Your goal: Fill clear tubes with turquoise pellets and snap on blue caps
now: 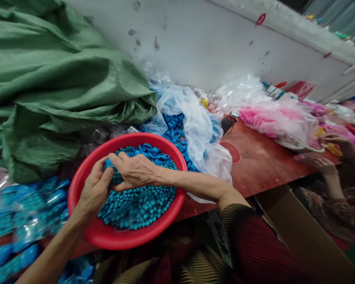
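A red basin (127, 242) holds turquoise bead strings (136, 207), with flat blue plastic pieces (150, 152) at its far side. Over the basin's left part, my two hands meet. My left hand (96, 185) is closed, thumb and fingers pinched on a small blue piece (109, 163). From the right, my right hand (136, 171) reaches across the beads, its fingers curled and pinching at the same piece. Fingers cover most of that piece, so its exact kind is hidden.
Bagged blue pieces and beads (32, 209) lie left of the basin. A green sack (62, 79) rises behind. Behind right, a clear plastic bag (192, 114) spills blue pieces. Pink bagged goods (263, 120) lie farther along the red table (251, 165), near a co-worker's hands (325, 165).
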{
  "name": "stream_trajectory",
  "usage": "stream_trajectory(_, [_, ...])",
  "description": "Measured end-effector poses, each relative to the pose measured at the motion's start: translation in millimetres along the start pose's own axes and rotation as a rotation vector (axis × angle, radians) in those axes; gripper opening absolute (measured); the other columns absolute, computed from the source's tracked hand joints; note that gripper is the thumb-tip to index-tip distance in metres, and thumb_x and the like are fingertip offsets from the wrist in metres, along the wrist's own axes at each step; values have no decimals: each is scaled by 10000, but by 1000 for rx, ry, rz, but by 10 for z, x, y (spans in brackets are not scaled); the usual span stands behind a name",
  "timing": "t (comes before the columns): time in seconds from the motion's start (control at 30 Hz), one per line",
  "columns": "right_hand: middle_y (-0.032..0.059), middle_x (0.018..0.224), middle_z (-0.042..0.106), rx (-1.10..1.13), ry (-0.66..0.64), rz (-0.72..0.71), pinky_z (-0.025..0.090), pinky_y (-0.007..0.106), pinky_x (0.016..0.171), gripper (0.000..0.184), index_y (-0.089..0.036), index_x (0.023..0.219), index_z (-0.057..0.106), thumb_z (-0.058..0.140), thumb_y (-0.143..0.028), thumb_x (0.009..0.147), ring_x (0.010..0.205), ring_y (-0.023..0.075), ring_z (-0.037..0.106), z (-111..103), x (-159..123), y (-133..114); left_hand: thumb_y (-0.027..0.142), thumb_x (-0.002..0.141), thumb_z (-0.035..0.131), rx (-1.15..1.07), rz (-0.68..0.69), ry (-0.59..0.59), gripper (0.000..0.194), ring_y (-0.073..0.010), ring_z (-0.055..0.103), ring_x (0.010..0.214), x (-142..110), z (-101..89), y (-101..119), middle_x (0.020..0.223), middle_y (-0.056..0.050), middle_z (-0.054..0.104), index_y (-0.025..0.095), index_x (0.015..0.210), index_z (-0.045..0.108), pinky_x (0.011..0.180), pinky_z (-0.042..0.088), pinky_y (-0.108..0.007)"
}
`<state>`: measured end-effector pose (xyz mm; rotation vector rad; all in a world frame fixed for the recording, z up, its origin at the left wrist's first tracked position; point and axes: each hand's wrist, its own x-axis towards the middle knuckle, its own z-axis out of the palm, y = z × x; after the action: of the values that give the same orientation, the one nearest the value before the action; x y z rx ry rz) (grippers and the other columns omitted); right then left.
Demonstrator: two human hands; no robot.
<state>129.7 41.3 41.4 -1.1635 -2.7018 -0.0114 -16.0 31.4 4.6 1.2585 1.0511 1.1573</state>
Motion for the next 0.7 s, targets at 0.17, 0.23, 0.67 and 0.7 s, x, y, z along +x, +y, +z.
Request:
stream_trajectory(0.17, [164,1098,490,45,-13,-8,501,336,615,616,-74,1244,306,455,-517,843,882,246,568,9,1,35,325,739,660,-106,-70,148,291,-149,594,811,-27,187,111,882,-1,603,200,973,539,715,502,-238])
stream_trajectory(0.23, [165,1096,483,61,-30,-7,501,345,634,630,-71,1240,315,478,-519,828,880,249,566,14,6,37,317,716,669,-96,-31,221,291,-121,577,767,-25,245,123,858,14,588,197,943,534,681,485,-212])
stream_trajectory(0.67, [127,1265,474,533,-15,-54,465,361,860,737,-177,1448,194,562,-401,850,1079,239,535,-58,-122,148,340,733,658,8,-17,221,415,-122,589,622,-138,-254,272,817,18,601,228,1111,529,590,492,-264])
stream_trajectory(0.7, [115,1226,518,592,-28,-26,458,353,862,648,-167,1418,277,548,-372,866,1058,222,547,-66,-188,198,332,723,671,25,-28,269,421,-113,570,576,-171,-394,278,785,29,593,233,1111,539,562,480,-264])
